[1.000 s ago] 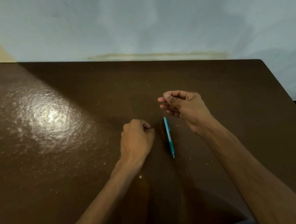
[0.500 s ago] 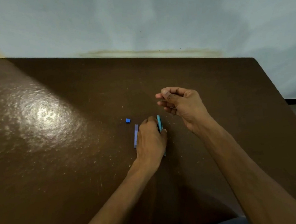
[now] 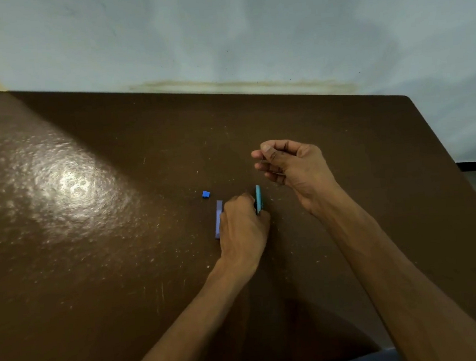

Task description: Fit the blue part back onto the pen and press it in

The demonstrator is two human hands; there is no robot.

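Mid-frame, left hand (image 3: 243, 228) gripped teal pen (image 3: 258, 198); right hand (image 3: 290, 163) pinched something thin, maybe a spring; should lift pen level.

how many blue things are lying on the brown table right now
3: a small blue piece farthest out, a pale blue bar left of the left hand, and a teal pen at its fingers. The hand may hide more.

Both forearms are bare to the frame's lower edge, no sleeves showing; left hand (image 3: 243, 228) and right hand (image 3: 295, 164) carry no rings, watch or gloves.
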